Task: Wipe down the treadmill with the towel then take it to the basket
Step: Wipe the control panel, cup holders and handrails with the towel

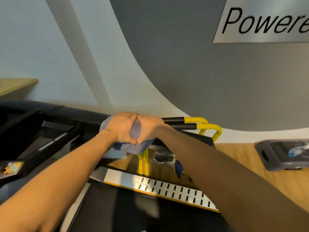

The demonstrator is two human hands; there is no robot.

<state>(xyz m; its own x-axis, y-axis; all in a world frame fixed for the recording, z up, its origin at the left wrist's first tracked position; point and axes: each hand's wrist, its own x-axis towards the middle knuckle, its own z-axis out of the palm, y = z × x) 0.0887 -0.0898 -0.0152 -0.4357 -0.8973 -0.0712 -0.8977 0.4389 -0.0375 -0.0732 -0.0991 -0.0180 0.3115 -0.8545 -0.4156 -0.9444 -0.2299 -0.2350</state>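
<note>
Head view: a grey-blue towel (136, 131), soft and bunched, is wrapped round the treadmill (70, 121) handrail near the frame's centre. The left hand (121, 127) and right hand (149, 127) both curl round it, thumbs meeting underneath. A black-and-yellow bar (197, 126) runs off toward 3 o'clock. Loose folds hang toward 6 o'clock.

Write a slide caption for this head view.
Both hands, left and right, grip a towel around the treadmill handrail.
</note>
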